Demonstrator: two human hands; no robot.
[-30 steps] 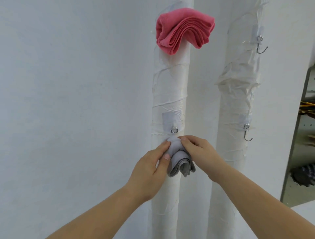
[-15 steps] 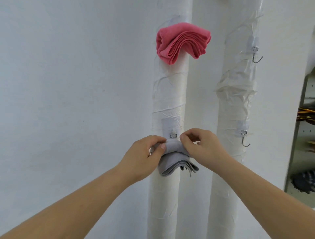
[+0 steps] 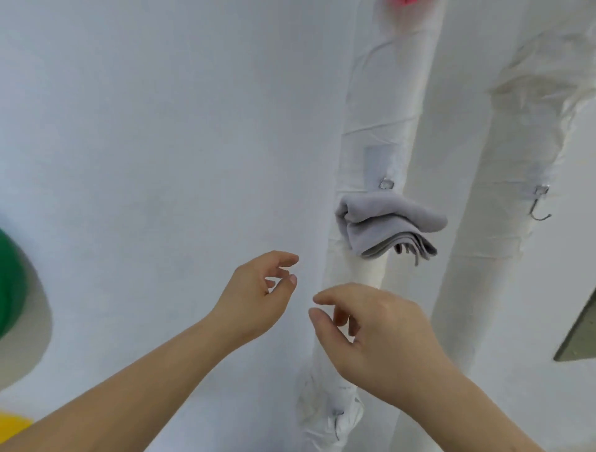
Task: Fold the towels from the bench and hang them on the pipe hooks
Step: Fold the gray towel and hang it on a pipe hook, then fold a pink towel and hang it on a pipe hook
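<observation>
Now the grey towel (image 3: pixel 387 222) hangs folded on the left pipe (image 3: pixel 380 96), draped in a bunch just under a small metal fitting (image 3: pixel 386 184) at the foot of a pale adhesive patch. The hook's own curve is hidden by the cloth. The towel's layered edges fan out at its lower right, pointing toward the right pipe (image 3: pixel 477 258) but not touching it.

Both hands are below the towel and apart from it. The left hand (image 3: pixel 258 303) is raised in front of the white wall (image 3: pixel 161 129), left of the pipe, with its fingers loosely curled, thumb and forefinger near each other, holding nothing. The right hand (image 3: pixel 380 335) is lower and nearer the camera, in front of the lower part of the left pipe, its fingers likewise relaxed and bent, with nothing in them. The two hands are close to each other but do not meet.

On the right pipe a bare hook (image 3: pixel 539 209) hangs at about the towel's height. At the very top edge a sliver of a pink towel (image 3: pixel 400 2) shows on the left pipe. Both pipes are wrapped in crinkled white sheeting.

At the left edge there is a blurred green shape (image 3: pixel 9 284) and, in the bottom corner, a yellow patch (image 3: pixel 13 426) (both too blurred to identify).
</observation>
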